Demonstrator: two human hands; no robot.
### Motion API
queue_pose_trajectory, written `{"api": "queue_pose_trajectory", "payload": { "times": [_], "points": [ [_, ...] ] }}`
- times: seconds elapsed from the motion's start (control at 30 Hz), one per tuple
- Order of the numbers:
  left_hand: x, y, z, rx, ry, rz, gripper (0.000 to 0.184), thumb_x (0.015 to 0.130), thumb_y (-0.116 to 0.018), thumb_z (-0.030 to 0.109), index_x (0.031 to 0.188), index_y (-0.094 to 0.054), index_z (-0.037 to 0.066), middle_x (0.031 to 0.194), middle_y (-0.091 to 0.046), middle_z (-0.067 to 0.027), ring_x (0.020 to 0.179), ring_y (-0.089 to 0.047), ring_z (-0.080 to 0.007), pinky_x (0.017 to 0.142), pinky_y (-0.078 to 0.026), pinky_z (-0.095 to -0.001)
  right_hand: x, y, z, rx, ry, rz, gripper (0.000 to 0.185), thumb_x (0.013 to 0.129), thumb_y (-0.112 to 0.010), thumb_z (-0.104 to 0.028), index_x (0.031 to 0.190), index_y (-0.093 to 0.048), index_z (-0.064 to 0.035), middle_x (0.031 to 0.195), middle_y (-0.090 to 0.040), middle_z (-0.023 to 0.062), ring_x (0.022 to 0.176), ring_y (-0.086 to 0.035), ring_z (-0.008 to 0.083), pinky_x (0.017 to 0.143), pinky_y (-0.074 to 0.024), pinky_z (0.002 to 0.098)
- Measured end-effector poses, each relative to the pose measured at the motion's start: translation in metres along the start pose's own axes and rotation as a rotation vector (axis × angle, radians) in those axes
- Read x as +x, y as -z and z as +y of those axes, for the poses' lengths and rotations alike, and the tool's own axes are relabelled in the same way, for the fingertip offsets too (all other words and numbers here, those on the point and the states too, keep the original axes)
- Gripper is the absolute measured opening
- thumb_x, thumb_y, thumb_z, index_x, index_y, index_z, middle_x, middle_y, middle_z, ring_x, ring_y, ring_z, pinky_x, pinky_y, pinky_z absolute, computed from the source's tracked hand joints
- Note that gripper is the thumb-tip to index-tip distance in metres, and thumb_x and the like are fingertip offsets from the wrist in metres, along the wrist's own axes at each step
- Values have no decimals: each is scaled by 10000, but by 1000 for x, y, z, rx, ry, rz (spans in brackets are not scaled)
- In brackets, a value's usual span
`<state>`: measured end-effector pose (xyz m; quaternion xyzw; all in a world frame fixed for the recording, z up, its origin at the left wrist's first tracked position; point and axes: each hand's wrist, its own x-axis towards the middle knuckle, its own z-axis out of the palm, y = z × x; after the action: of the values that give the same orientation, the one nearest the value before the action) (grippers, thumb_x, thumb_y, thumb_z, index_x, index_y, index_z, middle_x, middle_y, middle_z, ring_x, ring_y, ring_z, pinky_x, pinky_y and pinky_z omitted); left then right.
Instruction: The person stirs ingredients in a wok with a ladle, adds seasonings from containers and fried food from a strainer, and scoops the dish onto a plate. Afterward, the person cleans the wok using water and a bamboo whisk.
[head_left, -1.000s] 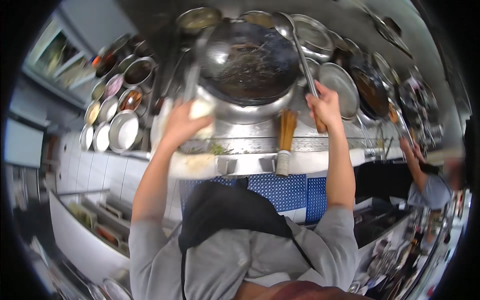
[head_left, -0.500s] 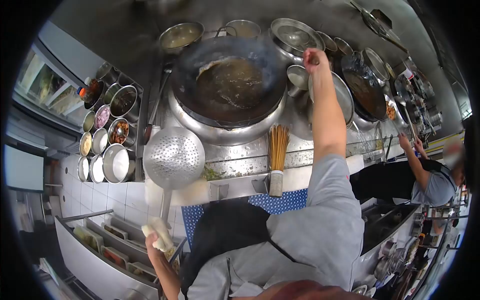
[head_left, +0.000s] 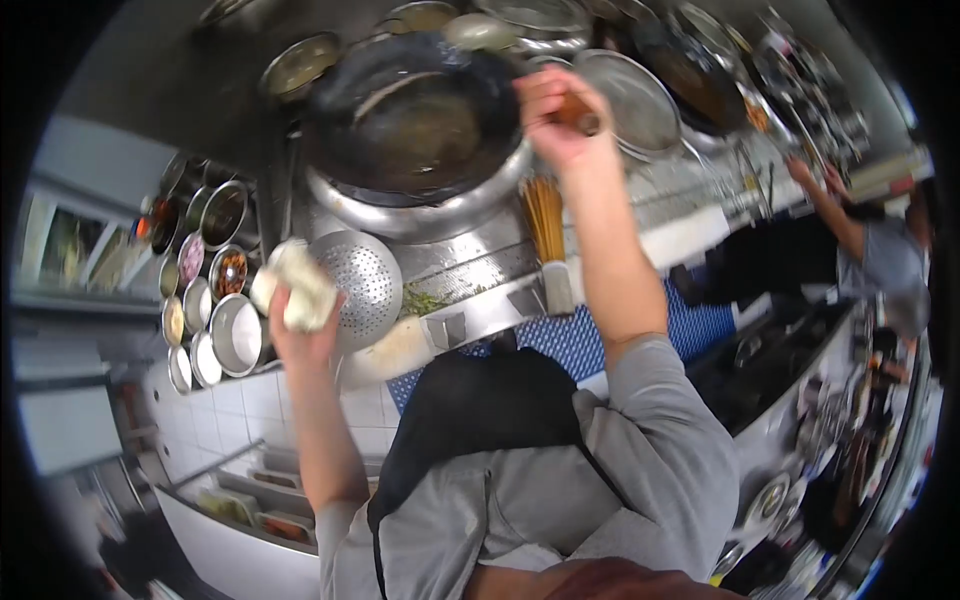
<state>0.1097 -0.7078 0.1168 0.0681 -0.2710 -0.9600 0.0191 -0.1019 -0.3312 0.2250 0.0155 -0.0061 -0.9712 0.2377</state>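
A folded pale cloth [head_left: 300, 285] is gripped in my left hand [head_left: 305, 335], just left of a round perforated strainer [head_left: 358, 290] on the counter's front edge. My right hand [head_left: 565, 115] is wrapped round the wooden handle [head_left: 577, 114] of a ladle, whose bowl end is hard to make out beyond the hand. A large dark wok [head_left: 420, 120] with some liquid in it sits on a metal ring [head_left: 440, 215] to the left of that hand. Below the hand, a bamboo brush [head_left: 545, 235] lies across the counter edge.
Metal containers of ingredients [head_left: 237, 335] stand at the left. Lidded pots and a wide strainer [head_left: 635, 105] are behind and right of the wok. Another person [head_left: 870, 250] works farther right. Green scraps [head_left: 425, 300] lie on the counter [head_left: 465, 260].
My left hand has risen from beside my body to the counter with the cloth. The strainer has shifted and its handle is out of my grasp. My right hand has moved toward the wok.
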Motion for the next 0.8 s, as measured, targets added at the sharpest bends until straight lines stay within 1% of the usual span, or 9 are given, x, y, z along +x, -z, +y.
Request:
{"api": "queue_pose_trajectory", "payload": {
  "times": [0.07,0.13,0.2,0.27,0.33,0.4,0.5,0.67,0.8],
  "points": [
    [56,-62,-42,-162,261,-290,573,948,-505,514,1332,-518,89,1220,-615,-164,1158,-582,-359,962,-490,-515,-25,17,42,71,32,-11,108,872,-615,-19,923,-546,45,773,-547,47,611,-576,130,507,-506,254],
    [70,-150,-75,12,402,-3,581,964,-440,561,1267,-563,80,1162,-644,-173,1098,-596,-381,974,-475,-522,-40,41,72,65,9,66,161,866,-644,-44,968,-578,60,759,-579,55,577,-579,144,505,-500,257],
    [103,-142,-98,31,503,-354,584,957,-431,582,1204,-596,80,1110,-657,-181,1076,-591,-381,989,-458,-510,-59,60,98,-155,55,271,184,894,-633,-98,1008,-610,44,714,-604,67,551,-590,148,474,-473,251],
    [132,-126,-113,-141,509,-278,505,935,-457,499,1112,-620,55,1050,-658,-152,1072,-561,-413,955,-439,-507,-103,52,115,-485,141,196,204,929,-602,-148,923,-639,53,666,-630,88,493,-587,139,448,-471,237],
    [99,-178,-117,10,512,78,482,926,-462,469,1106,-625,53,995,-654,-133,1051,-552,-419,936,-441,-515,-139,96,99,-837,1,150,262,953,-570,-175,872,-668,54,650,-640,103,464,-591,134,421,-483,240],
    [105,-156,-113,7,456,-16,480,921,-474,473,1112,-623,59,979,-635,-120,1035,-555,-417,908,-467,-539,-192,126,72,-1216,-359,46,282,946,-575,-183,840,-682,54,648,-649,107,453,-595,128,412,-497,247],
    [109,-139,-104,-110,434,41,470,912,-532,372,1113,-556,-52,1064,-518,-226,927,-538,-341,778,-530,-433,-240,228,54,-1435,-747,581,217,889,-618,-188,918,-711,6,732,-659,95,573,-653,176,492,-555,292],
    [87,-140,-82,-453,546,-85,526,796,-685,179,1185,-501,-123,1194,-384,-234,862,-505,-226,642,-523,-271,-224,433,46,-945,32,1233,388,906,-553,-241,1260,-589,-86,1079,-655,121,960,-633,277,697,-569,467],
    [77,-139,-76,-348,546,-95,497,860,-647,236,1174,-528,-130,1182,-407,-232,817,-506,-206,601,-495,-231,-156,469,34,-571,246,962,465,934,-525,-338,1345,-524,-120,1190,-613,117,1062,-585,293,817,-506,523]
  ]
}}
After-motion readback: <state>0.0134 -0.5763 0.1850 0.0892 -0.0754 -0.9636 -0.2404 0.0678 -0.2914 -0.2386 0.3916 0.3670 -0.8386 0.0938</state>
